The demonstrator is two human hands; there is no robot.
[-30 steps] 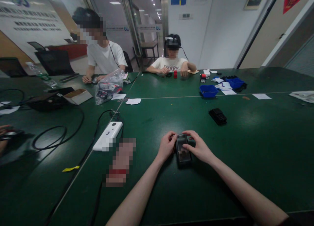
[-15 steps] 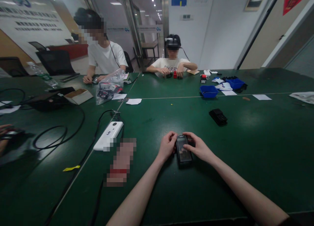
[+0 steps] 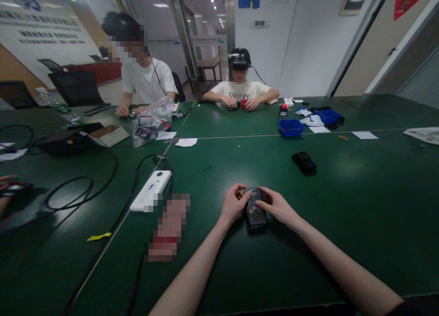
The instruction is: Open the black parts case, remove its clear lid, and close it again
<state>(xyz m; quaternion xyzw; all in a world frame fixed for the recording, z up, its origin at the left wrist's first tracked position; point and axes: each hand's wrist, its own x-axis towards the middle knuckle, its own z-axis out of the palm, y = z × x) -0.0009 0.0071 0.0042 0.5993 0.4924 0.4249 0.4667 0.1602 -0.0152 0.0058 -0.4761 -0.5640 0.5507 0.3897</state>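
A dark rectangular case with a glossy top lies on the green table in front of me; its exact kind I cannot make out. My left hand grips its far left corner, the thumb resting on the top face. On the opposite side my right hand holds the right edge, its thumb also over the glossy top and the fingers curled behind. Both hands hide parts of the case's edges. Farther off to the right lies a black folded pouch-like item, which neither hand touches.
To the left are a white power bank marked 5, a blurred-out pinkish item, and black cables. A clear plastic bag, a blue tray and papers lie farther back. Two people sit across the table.
My left thumb has moved onto the glossy top of the case. My right hand keeps its hold. Across the table, a person's hands have come closer together around a red object.
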